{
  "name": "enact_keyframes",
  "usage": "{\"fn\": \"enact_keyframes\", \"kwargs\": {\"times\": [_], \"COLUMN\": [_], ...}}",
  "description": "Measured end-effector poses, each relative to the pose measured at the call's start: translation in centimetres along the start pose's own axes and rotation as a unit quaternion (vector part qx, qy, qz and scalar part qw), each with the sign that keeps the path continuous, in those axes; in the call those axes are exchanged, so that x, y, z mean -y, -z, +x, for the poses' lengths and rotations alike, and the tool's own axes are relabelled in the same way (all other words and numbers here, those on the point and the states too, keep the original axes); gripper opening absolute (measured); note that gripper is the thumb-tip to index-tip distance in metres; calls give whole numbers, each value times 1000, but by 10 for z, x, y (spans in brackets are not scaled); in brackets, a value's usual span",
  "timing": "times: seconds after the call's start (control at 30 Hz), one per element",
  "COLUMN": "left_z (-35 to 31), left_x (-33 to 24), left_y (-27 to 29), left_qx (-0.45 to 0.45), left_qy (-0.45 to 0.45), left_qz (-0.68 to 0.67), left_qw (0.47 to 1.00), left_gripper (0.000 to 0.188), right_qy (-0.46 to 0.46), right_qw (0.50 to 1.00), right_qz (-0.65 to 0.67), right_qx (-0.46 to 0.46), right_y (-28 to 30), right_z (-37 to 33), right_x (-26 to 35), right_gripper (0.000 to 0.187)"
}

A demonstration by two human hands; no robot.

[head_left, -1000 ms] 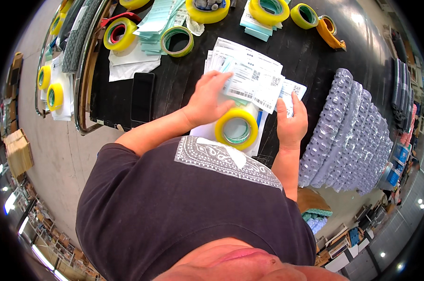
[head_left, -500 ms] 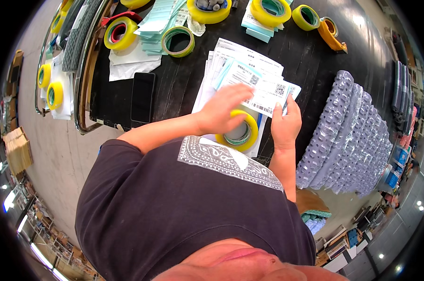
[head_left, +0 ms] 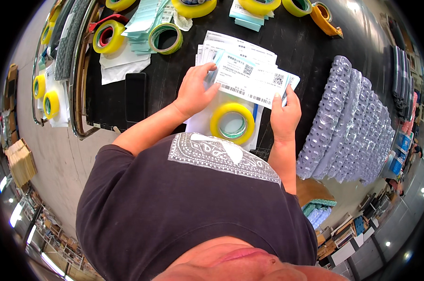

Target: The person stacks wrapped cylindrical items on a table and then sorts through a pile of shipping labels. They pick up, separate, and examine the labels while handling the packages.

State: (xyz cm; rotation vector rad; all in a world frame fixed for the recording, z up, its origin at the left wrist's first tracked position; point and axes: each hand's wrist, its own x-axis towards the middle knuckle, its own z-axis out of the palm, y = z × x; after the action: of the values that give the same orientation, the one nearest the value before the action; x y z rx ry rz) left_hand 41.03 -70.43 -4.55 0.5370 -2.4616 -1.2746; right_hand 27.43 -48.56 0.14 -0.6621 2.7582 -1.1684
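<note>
Between my hands is a small stack of printed label slips (head_left: 251, 86), white with pale blue edges, barcodes and square codes. My left hand (head_left: 198, 89) is closed on its left end, the thumb along the near side. At the right end my right hand (head_left: 286, 114) pinches the slips' near corner. They are held over a pile of white printed sheets (head_left: 242, 44). A yellow roll of tape (head_left: 213, 121) lies on the lower sheets, close to my body.
A black phone (head_left: 136, 97) lies left on the black table (head_left: 174, 68). Further back are pale blue slips (head_left: 141, 25), a tape roll (head_left: 166, 39) and an orange tape dispenser (head_left: 328, 28). Plastic-wrapped grey patterned rolls (head_left: 348, 126) stand at the right.
My left hand has moved left from over the slips to their left end and closed on it. The right hand keeps its hold. The whole view has shifted slightly.
</note>
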Motion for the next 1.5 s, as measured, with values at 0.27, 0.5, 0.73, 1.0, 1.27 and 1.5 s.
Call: {"fn": "enact_keyframes", "kwargs": {"times": [0.27, 0.5, 0.73, 1.0, 1.27, 1.5], "left_z": [0, 0, -1, 1, 77, 113], "left_x": [3, 2, -1, -6, -63, -69], "left_y": [-1, -2, -1, 3, -15, -38], "left_qx": [10, 16, 14, 21, 109, 359], "left_qy": [15, 20, -8, -24, -208, -134], "left_qz": [-9, 0, 15, 36, 134, 164], "left_qw": [1000, 1000, 1000, 999, 963, 909], "left_gripper": [47, 48, 49, 53, 66, 86], "right_qy": [-35, -106, -194, -220, -79, 94], "right_qw": [997, 970, 914, 896, 984, 990], "right_qz": [67, 219, 355, 385, 157, -34], "right_qx": [8, 13, 13, 5, -35, -104], "right_y": [-3, -7, -8, -12, -9, 5], "right_z": [-3, -3, -2, -5, -11, -13], "right_x": [-22, -27, -37, -49, -26, -7], "right_gripper": [40, 39, 36, 33, 32, 31]}}
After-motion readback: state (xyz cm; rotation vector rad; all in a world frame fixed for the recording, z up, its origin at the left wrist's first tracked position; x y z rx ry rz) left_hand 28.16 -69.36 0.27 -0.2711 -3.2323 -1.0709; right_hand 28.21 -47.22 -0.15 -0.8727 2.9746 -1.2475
